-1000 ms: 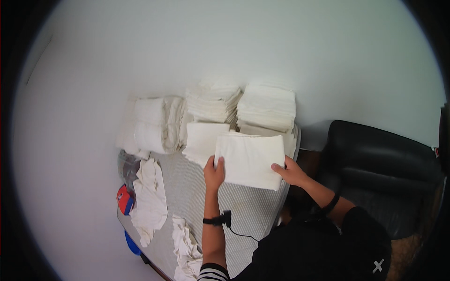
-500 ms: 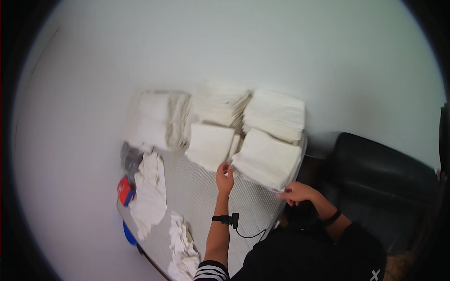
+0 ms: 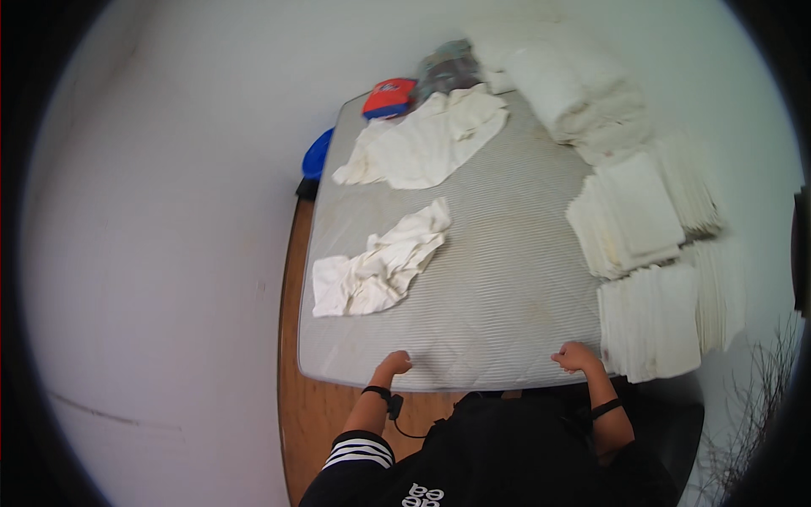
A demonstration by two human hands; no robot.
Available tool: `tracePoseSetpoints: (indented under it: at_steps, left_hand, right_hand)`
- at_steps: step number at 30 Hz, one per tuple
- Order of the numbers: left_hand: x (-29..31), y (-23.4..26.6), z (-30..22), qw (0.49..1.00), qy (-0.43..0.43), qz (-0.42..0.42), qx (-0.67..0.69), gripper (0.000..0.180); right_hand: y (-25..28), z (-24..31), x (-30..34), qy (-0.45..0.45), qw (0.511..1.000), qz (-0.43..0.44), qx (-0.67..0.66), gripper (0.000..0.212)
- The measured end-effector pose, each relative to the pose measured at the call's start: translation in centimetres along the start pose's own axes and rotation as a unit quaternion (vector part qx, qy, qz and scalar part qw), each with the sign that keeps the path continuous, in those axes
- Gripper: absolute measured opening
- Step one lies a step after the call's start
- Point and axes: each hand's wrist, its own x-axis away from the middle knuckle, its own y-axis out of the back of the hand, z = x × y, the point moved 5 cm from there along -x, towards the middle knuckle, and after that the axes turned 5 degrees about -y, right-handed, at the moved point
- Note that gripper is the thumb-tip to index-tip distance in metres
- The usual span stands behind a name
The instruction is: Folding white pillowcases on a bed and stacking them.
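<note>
My left hand (image 3: 395, 363) hovers over the near edge of the mattress (image 3: 507, 287), fingers curled in and nothing visible in them. To its right, also over the near edge, my right hand (image 3: 576, 357) is closed loosely and shows nothing in it. Just beside the right hand lies a stack of folded white cloths (image 3: 649, 321), with another folded stack (image 3: 634, 211) behind it. A crumpled white cloth (image 3: 384, 266) rests ahead of the left hand. Farther off, a larger white cloth (image 3: 427, 139) is spread out unevenly.
A thick white roll of bedding (image 3: 566, 80) sits at the far right by the wall. Next to it are a grey-green bundle (image 3: 448, 68) and a red-and-blue packet (image 3: 390, 98). A blue basin (image 3: 317, 155) is beyond the left edge; dry branches (image 3: 760, 397) stand at right.
My view has swung left from the folded stacks. Both hands have come away from the near stack to the mattress's front edge, and the two loose cloths are now straight ahead.
</note>
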Motion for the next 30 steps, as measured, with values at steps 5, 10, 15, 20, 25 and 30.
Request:
tracePoseSetpoints:
  at_steps: [5,10,15,20,25,30]
  left_hand:
    - [4.5,0.0,7.4,0.993,0.092,-0.018,0.074,0.045]
    - [2.9,2.7,6.3,0.939,0.105,-0.179,0.274,0.042]
    - [-5.0,9.7,2.5,0.893,0.017,-0.321,0.314,0.031]
    - [-11.7,17.8,0.6,0.831,-0.038,-0.477,0.283,0.014]
    - [-15.7,20.3,1.6,0.926,0.114,-0.360,0.014,0.018]
    - [-16.0,21.1,0.8,0.902,0.103,-0.410,0.089,0.019]
  right_hand:
    - [-2.3,9.4,-4.6,0.048,0.988,-0.018,0.145,0.042]
    - [-7.8,18.2,-8.3,0.078,0.961,0.028,0.263,0.036]
    - [-11.6,21.4,-10.4,0.138,0.951,0.049,0.272,0.037]
    - [-11.2,21.4,-9.8,0.110,0.954,0.027,0.279,0.035]
    - [-10.2,18.7,-8.5,0.047,0.965,-0.002,0.260,0.034]
    - [-9.7,18.2,-6.9,0.016,0.979,-0.032,0.201,0.034]
